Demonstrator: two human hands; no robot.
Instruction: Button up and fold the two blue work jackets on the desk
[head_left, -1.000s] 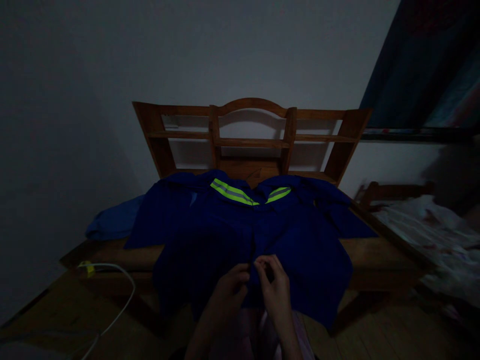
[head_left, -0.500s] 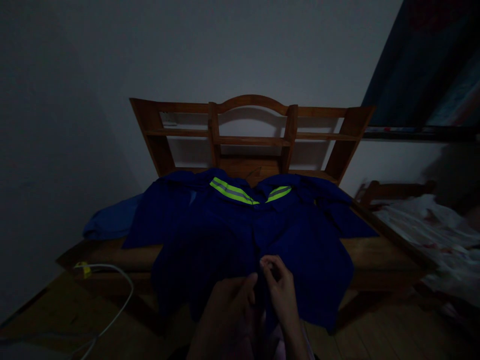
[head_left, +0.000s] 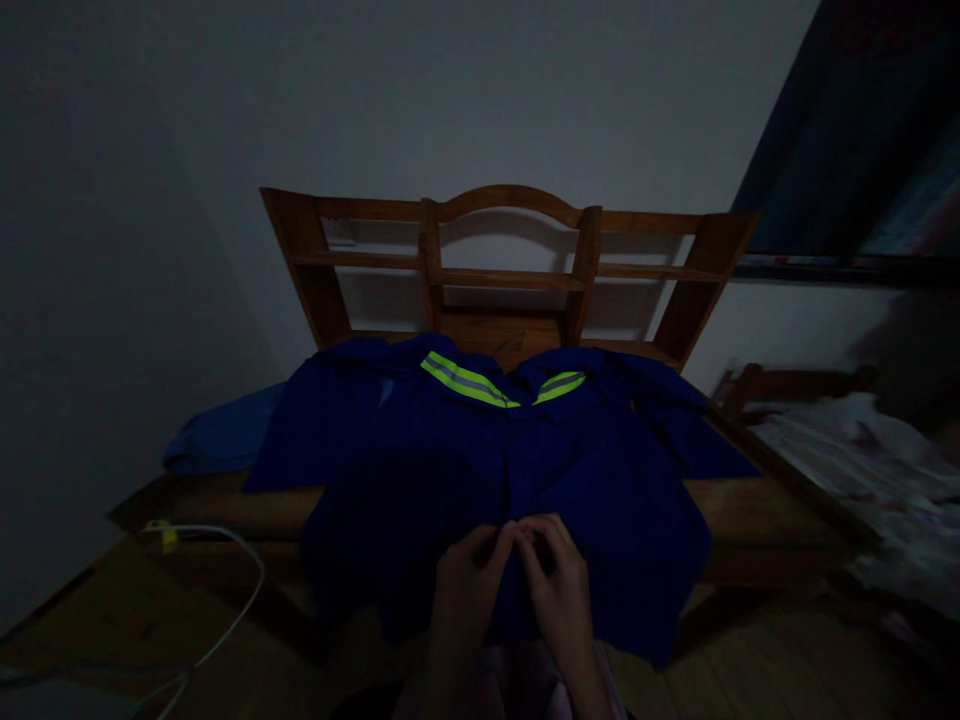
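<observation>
Both hands meet at the front placket of the blue work jacket, which is spread collar-away over the wooden table, its hem hanging off the near edge. Left hand pinches one front edge, right hand pinches the other, fingertips touching right at the centre seam low on the jacket. Looks like closing a button or snap, though it's too dark to see the fastener itself. To do it well I'd keep both edges flat on the table, line up the hems first, and pull the cloth taut so nothing bunches. Reflective collar stripes sit near the far edge by the shelf unit; a white cable lies off the left corner.
</observation>
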